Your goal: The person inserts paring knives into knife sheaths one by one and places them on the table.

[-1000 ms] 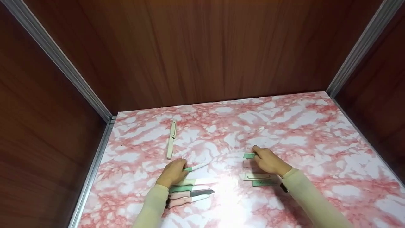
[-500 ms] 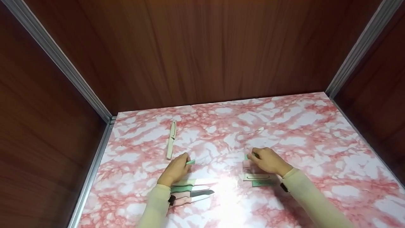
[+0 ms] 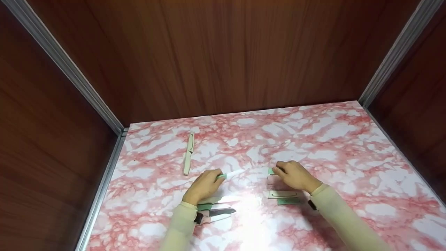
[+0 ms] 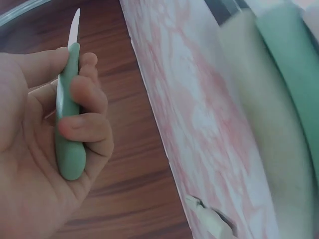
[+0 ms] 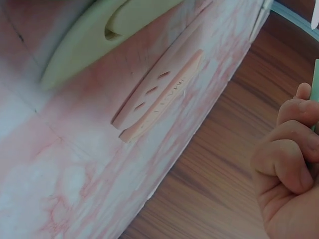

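My left hand [image 3: 205, 186] grips a green-handled knife [image 3: 222, 176], its white blade pointing right toward the other hand. In the left wrist view, the fingers curl round the knife's handle [image 4: 70, 124]. My right hand [image 3: 295, 177] pinches a green knife sheath [image 3: 271, 171], with only its end showing. Blade and sheath are apart. Below the right hand lie pink sheaths [image 5: 154, 99], a cream sheath [image 3: 283, 194] and another green sheath [image 3: 290, 201]. Beside the left wrist lie several knives, among them a green-handled one [image 3: 204, 207] and one with a dark blade [image 3: 222, 211]; the wrist partly hides them.
A cream knife in its sheath [image 3: 188, 153] lies upper left on the pink-and-white marbled table [image 3: 331, 139]. Wood-grained panels [image 3: 226, 59] with metal corner rails [image 3: 69, 69] enclose the table at the back and sides. Glare whitens the table between the knives and sheaths.
My left hand has lifted the green-handled knife and carried it right, closer to the right hand. The right hand has stayed nearly in place, its grip on the green sheath slightly shifted.
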Demonstrator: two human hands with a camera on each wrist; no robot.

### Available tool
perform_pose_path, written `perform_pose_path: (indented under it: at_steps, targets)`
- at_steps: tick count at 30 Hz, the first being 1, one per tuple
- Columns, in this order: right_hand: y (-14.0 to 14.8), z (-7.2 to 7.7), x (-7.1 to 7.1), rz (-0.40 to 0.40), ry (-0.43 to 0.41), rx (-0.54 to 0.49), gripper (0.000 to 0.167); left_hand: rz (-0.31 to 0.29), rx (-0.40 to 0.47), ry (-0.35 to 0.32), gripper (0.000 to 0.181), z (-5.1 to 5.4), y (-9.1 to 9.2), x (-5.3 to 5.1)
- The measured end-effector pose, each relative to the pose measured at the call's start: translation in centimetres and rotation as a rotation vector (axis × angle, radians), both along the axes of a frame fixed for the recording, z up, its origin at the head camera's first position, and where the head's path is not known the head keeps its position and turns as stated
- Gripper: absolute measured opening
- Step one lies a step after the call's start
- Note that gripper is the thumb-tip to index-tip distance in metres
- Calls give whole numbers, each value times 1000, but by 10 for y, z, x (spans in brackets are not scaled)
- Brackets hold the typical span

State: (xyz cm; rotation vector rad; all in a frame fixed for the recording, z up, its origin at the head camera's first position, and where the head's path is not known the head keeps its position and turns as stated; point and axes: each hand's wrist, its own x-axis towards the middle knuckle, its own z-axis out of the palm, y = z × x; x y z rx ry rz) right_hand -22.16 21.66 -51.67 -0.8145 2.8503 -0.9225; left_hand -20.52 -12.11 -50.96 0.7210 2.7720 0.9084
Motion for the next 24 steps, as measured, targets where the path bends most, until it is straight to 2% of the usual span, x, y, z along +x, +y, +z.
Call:
perform_pose_path:
  at_steps: [3, 6, 13, 19, 24]
  targets:
    - [-1, 2, 1, 11, 9, -5, 35, -27, 12, -54, 22, 2, 7, 1]
    - [-3, 4, 1, 14, 4, -2, 36, -42, 10, -78, 24, 5, 14, 1]
    - [-7, 8, 3, 22, -15, -6, 33, -55, -19, -89, 22, 13, 31, -2]
    - [-11, 10, 4, 32, -10, -12, 33, -93, -1, -88, 22, 16, 37, -3]
    - [-13, 9, 4, 47, -4, -12, 38, -106, 16, -119, 25, 17, 41, -1]
